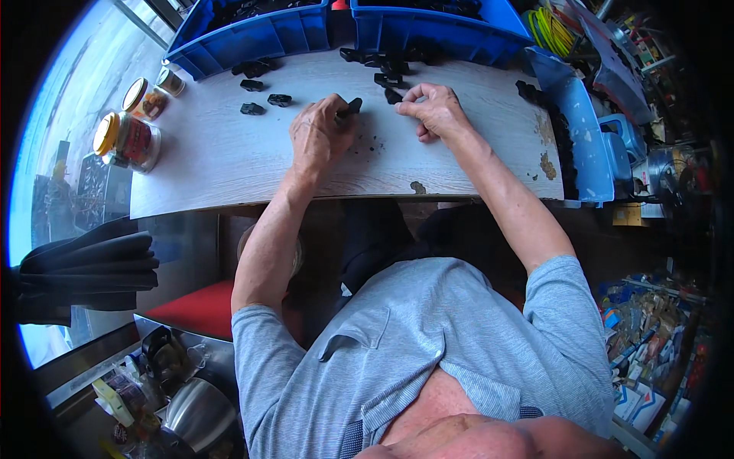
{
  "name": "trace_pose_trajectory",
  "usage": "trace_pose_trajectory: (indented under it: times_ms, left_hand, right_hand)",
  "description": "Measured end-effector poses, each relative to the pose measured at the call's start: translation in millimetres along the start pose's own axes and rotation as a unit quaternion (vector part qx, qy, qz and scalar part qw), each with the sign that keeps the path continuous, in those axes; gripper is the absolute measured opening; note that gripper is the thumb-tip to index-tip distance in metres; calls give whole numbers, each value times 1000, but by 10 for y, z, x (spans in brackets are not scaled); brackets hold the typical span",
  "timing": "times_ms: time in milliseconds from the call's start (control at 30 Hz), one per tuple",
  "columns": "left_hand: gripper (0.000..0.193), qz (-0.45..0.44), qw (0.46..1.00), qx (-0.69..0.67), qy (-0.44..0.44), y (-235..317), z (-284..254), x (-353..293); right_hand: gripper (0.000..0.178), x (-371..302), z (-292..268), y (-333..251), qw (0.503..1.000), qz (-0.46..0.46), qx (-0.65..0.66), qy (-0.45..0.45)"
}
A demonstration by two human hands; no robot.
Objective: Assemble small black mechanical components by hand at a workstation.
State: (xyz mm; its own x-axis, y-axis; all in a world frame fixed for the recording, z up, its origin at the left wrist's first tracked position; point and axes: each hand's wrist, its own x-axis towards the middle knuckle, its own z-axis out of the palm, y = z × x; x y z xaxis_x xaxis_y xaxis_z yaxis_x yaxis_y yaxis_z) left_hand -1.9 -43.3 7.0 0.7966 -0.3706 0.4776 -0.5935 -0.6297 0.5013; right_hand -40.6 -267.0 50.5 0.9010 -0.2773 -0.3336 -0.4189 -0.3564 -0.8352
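My left hand (321, 131) is closed around a small black molded part (353, 106), whose end sticks out past the fingers. To its right, my right hand (434, 112) has thumb and forefinger drawn together in a pinch. Right at those fingertips lies another black part (393, 96); whether they grip it or something smaller is too small to tell. Beyond that hand is a loose pile of black parts (390, 63). Several more, among them a black part (280, 100), lie scattered on the light wooden tabletop (222, 164) past my left hand.
Two blue bins, a left bin (252, 34) and a right bin (443, 38), hold black parts at the table's far edge. Lidded jars (138, 141) stand at the left. A light-blue tray (592, 141) with black parts lines the right edge, beside a cluttered shelf (650, 344).
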Motion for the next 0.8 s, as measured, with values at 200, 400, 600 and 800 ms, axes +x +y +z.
trace_pose_trajectory:
  times_ms: [200,400,600,800]
  left_hand:
    - [13,0,1000,25,6,97,-4,-29]
    - [10,-27,999,-34,6,204,-23,-73]
    - [18,-80,970,-219,71,397,225,-79]
    - [20,-98,962,-244,66,454,260,-1]
  right_hand:
    - [29,-128,2,98,997,-10,59,56]
    - [26,-157,36,14,1000,18,3,16]
    - [21,-224,153,23,1000,-5,-25,-8]
    - [26,-227,162,61,999,-15,30,27]
